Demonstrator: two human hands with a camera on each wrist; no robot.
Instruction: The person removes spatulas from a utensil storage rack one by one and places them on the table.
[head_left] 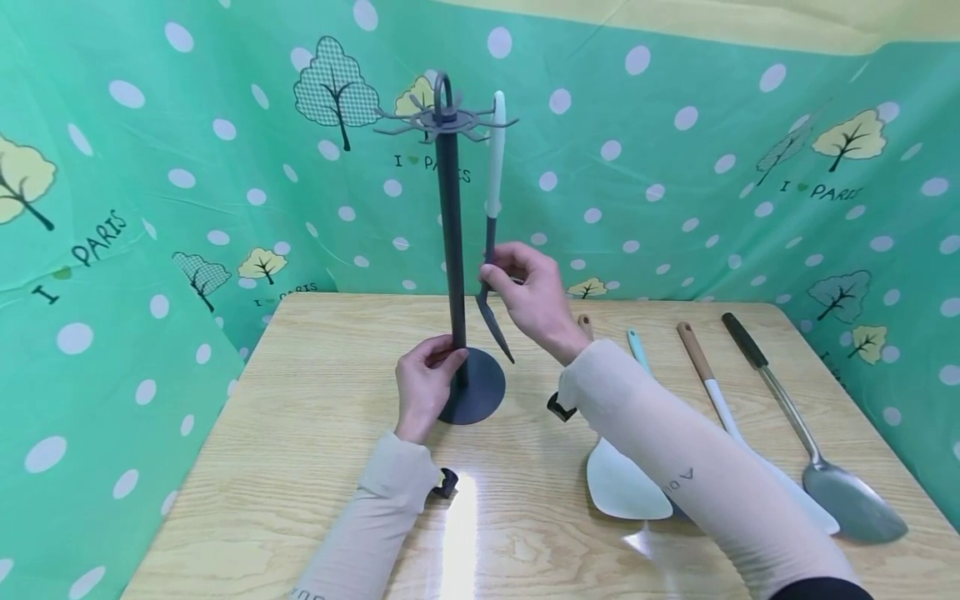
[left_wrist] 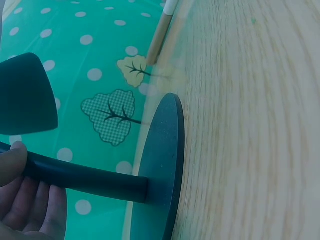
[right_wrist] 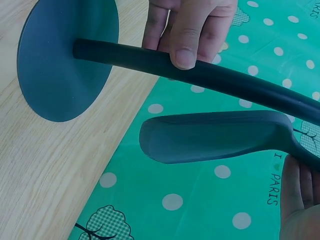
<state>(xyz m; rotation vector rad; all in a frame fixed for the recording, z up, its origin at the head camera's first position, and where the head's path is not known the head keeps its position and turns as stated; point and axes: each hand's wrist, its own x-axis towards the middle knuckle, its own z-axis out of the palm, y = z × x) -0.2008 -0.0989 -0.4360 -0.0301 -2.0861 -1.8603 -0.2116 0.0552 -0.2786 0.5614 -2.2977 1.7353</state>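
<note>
A dark utensil stand has a round base (head_left: 483,398), an upright pole (head_left: 452,242) and a ring of hooks (head_left: 450,123) on top. My left hand (head_left: 425,379) grips the pole low down, thumb and fingers around it. To the right of the pole, my right hand (head_left: 534,296) pinches a spatula (head_left: 496,158) by its dark neck. The spatula is upright, pale mint handle up and dark blade down; its handle end overlaps the right-hand hooks in the head view. In the right wrist view the blade (right_wrist: 215,137) shows broadside beside the pole.
Right of the stand several utensils lie on the wooden table (head_left: 315,467): a white-headed turner (head_left: 622,483), a teal-handled one (head_left: 637,346), a brown-handled white one (head_left: 697,354) and a metal wok turner (head_left: 855,504). My right forearm partly covers them. A green polka-dot cloth (head_left: 615,150) hangs behind.
</note>
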